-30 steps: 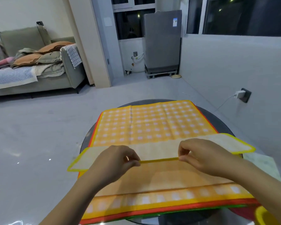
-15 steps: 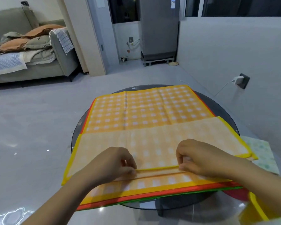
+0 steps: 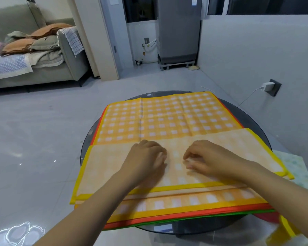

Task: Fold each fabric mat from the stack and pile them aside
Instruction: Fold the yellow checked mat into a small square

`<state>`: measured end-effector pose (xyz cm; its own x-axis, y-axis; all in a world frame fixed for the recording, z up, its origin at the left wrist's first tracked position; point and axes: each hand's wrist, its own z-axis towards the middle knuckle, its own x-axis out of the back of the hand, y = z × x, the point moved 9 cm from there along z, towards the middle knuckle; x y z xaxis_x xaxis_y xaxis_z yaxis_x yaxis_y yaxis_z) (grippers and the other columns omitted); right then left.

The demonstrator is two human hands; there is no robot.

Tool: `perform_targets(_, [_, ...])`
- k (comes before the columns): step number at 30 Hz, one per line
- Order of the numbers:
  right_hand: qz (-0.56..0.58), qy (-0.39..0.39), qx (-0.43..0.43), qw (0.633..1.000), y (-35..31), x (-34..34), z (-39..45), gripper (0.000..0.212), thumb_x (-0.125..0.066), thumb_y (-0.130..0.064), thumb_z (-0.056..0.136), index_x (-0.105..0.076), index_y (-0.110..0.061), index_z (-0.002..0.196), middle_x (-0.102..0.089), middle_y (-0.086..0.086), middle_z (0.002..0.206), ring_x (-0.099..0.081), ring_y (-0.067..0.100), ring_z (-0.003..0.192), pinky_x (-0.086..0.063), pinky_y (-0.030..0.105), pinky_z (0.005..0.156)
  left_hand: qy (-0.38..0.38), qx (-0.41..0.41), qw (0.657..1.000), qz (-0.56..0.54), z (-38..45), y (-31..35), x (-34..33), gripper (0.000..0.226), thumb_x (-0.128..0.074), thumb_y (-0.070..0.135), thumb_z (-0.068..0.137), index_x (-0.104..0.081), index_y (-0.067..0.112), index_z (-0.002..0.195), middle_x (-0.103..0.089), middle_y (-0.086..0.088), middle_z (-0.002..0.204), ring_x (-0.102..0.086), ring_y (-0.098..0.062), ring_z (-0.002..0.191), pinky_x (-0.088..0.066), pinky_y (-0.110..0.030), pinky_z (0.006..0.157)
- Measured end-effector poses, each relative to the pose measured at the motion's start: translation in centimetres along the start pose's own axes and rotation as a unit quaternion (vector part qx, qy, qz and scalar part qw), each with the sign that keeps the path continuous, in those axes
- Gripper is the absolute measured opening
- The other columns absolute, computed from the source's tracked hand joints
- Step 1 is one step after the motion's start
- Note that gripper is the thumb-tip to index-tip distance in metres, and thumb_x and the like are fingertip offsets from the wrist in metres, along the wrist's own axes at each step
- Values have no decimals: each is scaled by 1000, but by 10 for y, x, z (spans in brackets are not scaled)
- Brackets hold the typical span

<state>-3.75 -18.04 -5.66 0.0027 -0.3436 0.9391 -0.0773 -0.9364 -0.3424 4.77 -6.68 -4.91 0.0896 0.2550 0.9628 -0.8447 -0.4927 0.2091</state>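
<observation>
A yellow-bordered orange checked mat [image 3: 105, 167] lies folded in half over the near part of the stack [image 3: 160, 118] of mats on the round glass table [image 3: 256, 125]. Its pale underside faces up. My left hand [image 3: 146, 160] and my right hand [image 3: 208, 158] rest palm down on the middle of the folded mat, fingers pointing toward each other, holding nothing. Beneath the top checked mat show red and green mat edges [image 3: 185, 219] at the near rim.
A pale green patterned cloth [image 3: 297, 167] lies on a surface to the right of the table. Yellow and red fabric [image 3: 283, 226] sits at the lower right. A wall plug with a cable [image 3: 268, 86] is at the right. A sofa [image 3: 43, 68] stands at the far left.
My hands pulled the mat's far edge toward me, laid it down near the front edge, let go of it and moved up onto the folded surface.
</observation>
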Motion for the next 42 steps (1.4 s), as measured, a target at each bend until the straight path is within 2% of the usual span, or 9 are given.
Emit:
perform_targets(3, [-19, 60, 3, 998, 0, 0, 18, 29, -48, -44, 92, -55, -32, 118, -53, -13, 116, -42, 7, 111, -39, 26, 94, -29, 18, 999, 13, 13, -5, -24, 48, -33, 35, 99, -31, 26, 146, -24, 2, 156, -20, -16, 143, -18, -33, 114])
perform_targets(5, [-40, 79, 5, 996, 0, -3, 28, 37, -44, -42, 94, -49, -31, 129, -49, -11, 130, -39, 9, 121, -32, 25, 100, -65, 37, 997, 2, 19, -7, -39, 54, -25, 36, 101, -11, 24, 152, -3, 2, 160, -1, -14, 147, -2, -34, 119])
perform_targets(7, [-43, 75, -1, 996, 0, -9, 39, 46, -40, -42, 97, -37, -29, 141, -37, -9, 146, -29, 11, 134, -22, 26, 108, -86, 50, 995, 7, 22, -7, -50, 56, -20, 38, 101, -2, 23, 152, 4, 3, 160, 7, -13, 147, 5, -36, 119])
perform_targets(13, [-77, 6, -38, 996, 11, -43, 53, 57, -16, -46, 99, -3, -25, 150, -1, -9, 158, 5, 7, 145, 2, 31, 118, -87, 53, 994, 41, 22, -12, -58, 56, -14, 43, 100, 2, 26, 151, 7, 7, 159, 10, -10, 146, 7, -37, 119])
perform_targets(17, [-94, 11, -67, 993, 37, -35, 42, 62, -5, -53, 94, 1, -27, 150, 5, -10, 158, 9, 8, 144, 6, 30, 117, -86, 55, 994, 40, 23, -14, -59, 56, -14, 44, 100, 3, 28, 151, 9, 9, 159, 12, -9, 145, 8, -37, 119])
perform_targets(21, [-81, 24, -112, 990, 70, -24, 23, 54, -10, -43, 99, 2, -28, 150, 7, -12, 157, 11, 6, 144, 9, 28, 116, -92, 51, 994, 42, 22, -13, -60, 56, -11, 44, 100, 5, 28, 151, 11, 9, 158, 13, -9, 145, 7, -38, 119])
perform_targets(29, [-97, 50, -196, 975, 142, -2, -16, 56, -9, -45, 98, 2, -28, 150, 4, -12, 157, 10, 6, 144, 7, 30, 117, -90, 52, 994, 47, 22, -12, -60, 55, -10, 45, 100, 6, 29, 151, 12, 10, 158, 14, -8, 145, 7, -37, 119])
perform_targets(36, [-83, 39, -208, 974, 128, 2, -11, 55, -11, -42, 100, 2, -23, 150, 5, -6, 158, 12, 11, 144, 9, 33, 117, -91, 59, 993, 46, 22, -10, -58, 55, -12, 44, 100, 4, 28, 151, 10, 8, 158, 12, -10, 145, 6, -38, 119])
perform_targets(42, [-57, 52, -106, 991, 52, -4, 23, 52, -13, -37, 101, 0, -25, 150, 2, -7, 158, 10, 9, 144, 10, 32, 117, -94, 59, 993, 42, 22, -9, -59, 56, -13, 43, 100, 1, 27, 152, 7, 7, 159, 10, -11, 146, 5, -39, 119])
